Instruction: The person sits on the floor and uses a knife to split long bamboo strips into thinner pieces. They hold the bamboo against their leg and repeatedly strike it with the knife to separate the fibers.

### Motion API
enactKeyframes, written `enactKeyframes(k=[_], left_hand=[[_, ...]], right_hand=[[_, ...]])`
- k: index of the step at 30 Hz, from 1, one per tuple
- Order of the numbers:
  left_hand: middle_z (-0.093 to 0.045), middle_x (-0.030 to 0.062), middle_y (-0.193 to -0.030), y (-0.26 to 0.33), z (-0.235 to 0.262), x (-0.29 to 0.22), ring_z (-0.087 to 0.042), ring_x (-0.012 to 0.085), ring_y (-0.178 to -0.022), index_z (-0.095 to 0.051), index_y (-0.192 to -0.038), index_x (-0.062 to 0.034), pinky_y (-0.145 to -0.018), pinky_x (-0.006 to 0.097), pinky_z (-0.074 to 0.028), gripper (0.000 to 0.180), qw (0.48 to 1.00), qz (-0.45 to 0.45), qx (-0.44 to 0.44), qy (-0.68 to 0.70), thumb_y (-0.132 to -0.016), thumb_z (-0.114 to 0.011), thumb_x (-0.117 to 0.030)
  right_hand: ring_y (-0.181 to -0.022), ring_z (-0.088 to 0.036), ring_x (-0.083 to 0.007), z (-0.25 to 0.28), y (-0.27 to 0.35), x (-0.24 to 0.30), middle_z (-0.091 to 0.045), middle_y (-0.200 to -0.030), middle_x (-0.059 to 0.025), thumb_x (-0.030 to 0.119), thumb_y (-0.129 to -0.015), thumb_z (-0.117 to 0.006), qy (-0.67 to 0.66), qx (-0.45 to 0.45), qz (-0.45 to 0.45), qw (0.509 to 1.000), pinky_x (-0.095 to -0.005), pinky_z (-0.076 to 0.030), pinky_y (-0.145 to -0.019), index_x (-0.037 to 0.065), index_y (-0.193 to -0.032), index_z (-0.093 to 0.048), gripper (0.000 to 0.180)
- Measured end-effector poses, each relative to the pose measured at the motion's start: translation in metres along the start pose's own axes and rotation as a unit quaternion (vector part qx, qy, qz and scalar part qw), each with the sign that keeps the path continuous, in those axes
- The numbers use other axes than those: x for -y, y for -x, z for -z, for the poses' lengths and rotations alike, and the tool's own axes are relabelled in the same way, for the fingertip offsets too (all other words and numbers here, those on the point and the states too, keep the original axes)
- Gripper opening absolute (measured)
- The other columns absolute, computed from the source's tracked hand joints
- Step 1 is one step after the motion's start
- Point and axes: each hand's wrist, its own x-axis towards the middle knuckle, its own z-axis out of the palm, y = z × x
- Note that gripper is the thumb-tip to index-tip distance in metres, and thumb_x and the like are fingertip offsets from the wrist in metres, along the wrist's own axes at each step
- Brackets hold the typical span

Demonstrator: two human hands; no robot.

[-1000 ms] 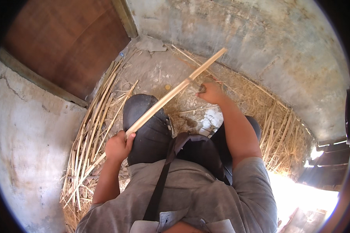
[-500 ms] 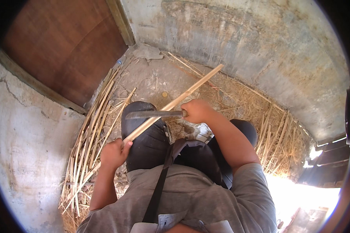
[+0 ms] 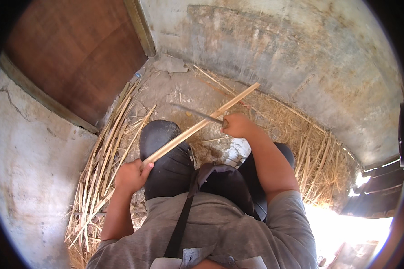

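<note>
I sit on the ground with my knees up in dark trousers. My left hand [image 3: 132, 175] grips the near end of a long pale bamboo stick [image 3: 202, 124] that slants up and away to the right over my left knee [image 3: 164, 134]. My right hand [image 3: 238, 125] is closed on the handle of a knife whose thin dark blade [image 3: 193, 112] points left, lying across the stick near its middle. The blade is blurred.
A bundle of split bamboo strips [image 3: 107, 152] lies along the left wall. Straw and shavings [image 3: 309, 152] cover the ground at the right. A brown wooden door [image 3: 72, 58] stands at the upper left, a curved concrete wall [image 3: 292, 58] behind.
My right hand slid back along the stick toward me, and the knife blade swung across the stick. My left hand stayed on the near end, shifting slightly.
</note>
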Motion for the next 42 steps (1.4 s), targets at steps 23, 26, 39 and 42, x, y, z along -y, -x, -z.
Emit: enactKeyframes(k=[23, 26, 39, 42], left_hand=[[-0.063, 0.025, -0.067, 0.008, -0.013, -0.005, -0.065, 0.0479, -0.068, -0.06, -0.079, -0.0009, -0.063, 0.054, -0.05, 0.057, 0.999, -0.003, -0.018, 0.027, -0.099, -0.06, -0.054], [-0.063, 0.0265, -0.067, 0.015, -0.014, -0.004, -0.065, 0.0482, -0.069, -0.059, -0.079, -0.0005, -0.063, 0.054, -0.05, 0.057, 1.0, 0.017, -0.002, 0.02, -0.099, -0.06, -0.054], [-0.063, 0.0245, -0.066, 0.012, -0.025, 0.005, -0.065, 0.047, -0.066, -0.058, -0.074, -0.0024, -0.061, 0.054, -0.052, 0.057, 0.998, 0.0, -0.023, 0.051, -0.097, -0.063, -0.054], [-0.063, 0.0248, -0.067, 0.009, -0.023, 0.005, -0.065, 0.0473, -0.067, -0.059, -0.074, -0.0023, -0.063, 0.054, -0.052, 0.058, 0.998, 0.003, -0.011, 0.062, -0.098, -0.061, -0.055]], right_hand=[[-0.098, -0.07, -0.0397, 0.009, 0.007, 0.03, -0.073, -0.098, -0.0181, 0.034, -0.081, -0.077, 0.018, -0.019, 0.004, 1.0, -0.0514, -0.055, -0.086, 0.008, -0.103, -0.071, 0.035], [-0.098, -0.071, -0.0383, 0.018, 0.017, 0.066, -0.073, -0.097, -0.0166, 0.036, -0.082, -0.077, 0.046, 0.034, 0.034, 0.998, -0.0513, -0.056, -0.085, 0.01, -0.103, -0.071, 0.034], [-0.103, -0.069, -0.0415, 0.037, 0.015, -0.028, -0.072, -0.107, -0.0234, 0.036, -0.084, -0.077, -0.127, -0.093, -0.162, 0.974, -0.0485, -0.054, -0.091, -0.001, -0.114, -0.069, 0.048], [-0.103, -0.069, -0.041, 0.019, 0.011, -0.011, -0.073, -0.104, -0.0215, 0.036, -0.085, -0.076, -0.04, -0.091, -0.05, 0.994, -0.0494, -0.055, -0.089, 0.002, -0.111, -0.07, 0.043]])
